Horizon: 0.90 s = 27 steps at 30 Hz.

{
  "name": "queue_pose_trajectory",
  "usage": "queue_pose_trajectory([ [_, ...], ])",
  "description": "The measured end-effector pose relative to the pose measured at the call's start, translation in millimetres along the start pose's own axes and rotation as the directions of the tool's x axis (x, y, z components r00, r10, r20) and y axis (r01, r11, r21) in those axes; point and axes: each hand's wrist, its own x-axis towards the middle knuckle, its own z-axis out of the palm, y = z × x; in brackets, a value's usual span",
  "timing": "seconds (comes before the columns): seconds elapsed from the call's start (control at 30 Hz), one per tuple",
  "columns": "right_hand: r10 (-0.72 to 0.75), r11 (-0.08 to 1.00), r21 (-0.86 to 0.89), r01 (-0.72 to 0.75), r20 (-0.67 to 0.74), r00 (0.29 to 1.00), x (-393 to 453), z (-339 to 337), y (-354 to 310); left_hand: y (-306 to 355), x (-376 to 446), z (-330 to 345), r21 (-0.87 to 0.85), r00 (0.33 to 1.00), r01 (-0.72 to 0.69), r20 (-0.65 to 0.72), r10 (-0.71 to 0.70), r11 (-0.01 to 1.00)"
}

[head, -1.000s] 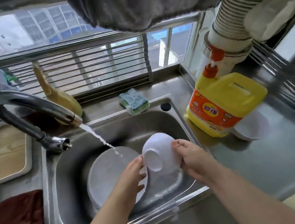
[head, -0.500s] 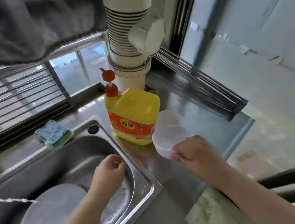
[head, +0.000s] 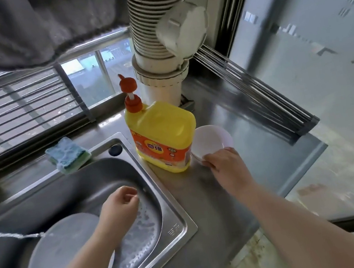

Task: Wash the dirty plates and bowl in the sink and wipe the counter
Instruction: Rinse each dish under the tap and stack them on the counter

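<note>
One bowl (head: 211,138) has left the sink (head: 129,163): a second ago you held it over the basin in both hands, half a second ago your right hand (head: 225,164) was carrying it past the detergent bottle (head: 163,136), and now it is low on the tabletop (head: 209,203) just right of that bottle, mouth up, over a white plate edge. Can't tell if it's fully set down. Right grip still pinches the bowl's near rim. Your left hand (head: 119,203) has let go and hangs over the sink left of the bottle, fingers loosely curled, grip apart on nothing. Grey plate (head: 66,250) remains in the basin left of the bottle, the tap stream (head: 11,235) hitting its edge. Sponge (head: 68,155) sits behind the sink. Reads as bowl rinsed and parked; plate in the sink is likely next, counter wipe not started.
</note>
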Motion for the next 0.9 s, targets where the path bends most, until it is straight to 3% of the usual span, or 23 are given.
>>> queue_pose_trajectory([
  [0.1, -0.031, 0.999, 0.013, 0.031, -0.051, 0.998, -0.8, 0.8, -2.3, -18.4, 0.7, -5.0, -0.034, 0.999, 0.052, -0.012, -0.053, 0.998],
  [0.23, 0.031, 0.999, 0.042, -0.021, -0.25, 0.968, -17.5, -8.5, -26.2, -43.0, -9.4, -12.0, -0.134, 0.986, 0.165, -0.004, -0.167, 0.977],
  [0.33, -0.135, 0.969, 0.162, 0.186, -0.283, 0.949, -30.9, -12.8, -70.4, -67.9, -18.0, -22.2, -0.189, 0.969, 0.24, -0.01, -0.247, 0.952],
  [0.4, -0.286, 0.901, 0.293, 0.321, -0.158, 0.945, -30.7, -4.9, -106.4, -90.4, -23.1, -33.0, -0.22, 0.954, 0.29, -0.014, -0.3, 0.931],
  [0.5, -0.381, 0.865, 0.406, 0.294, 0.152, 0.912, -16.4, 17.2, -163.9, -136.1, -26.6, -51.6, -0.227, 0.924, 0.361, -0.043, -0.379, 0.905],
  [0.6, -0.271, 0.93, 0.361, 0.073, 0.536, 0.8, -0.6, 54.8, -210.9, -165.4, -38.0, -71.4, -0.248, 0.893, 0.401, -0.111, -0.437, 0.882],
  [0.67, -0.139, 0.969, 0.242, -0.051, 0.706, 0.695, 5.2, 86.2, -232.3, -178.6, -45.2, -81.6, -0.261, 0.867, 0.437, -0.134, -0.481, 0.861],
  [0.77, 0.028, 0.983, 0.08, -0.168, 0.827, 0.562, 7.7, 133.4, -251.1, -201.0, -46.6, -91.8, -0.272, 0.84, 0.482, -0.127, -0.528, 0.832],
  [0.9, 0.133, 0.974, -0.018, -0.224, 0.848, 0.513, 8.7, 182.5, -258.7, -225.5, -42.1, -99.1, -0.256, 0.833, 0.503, -0.109, -0.542, 0.825],
])
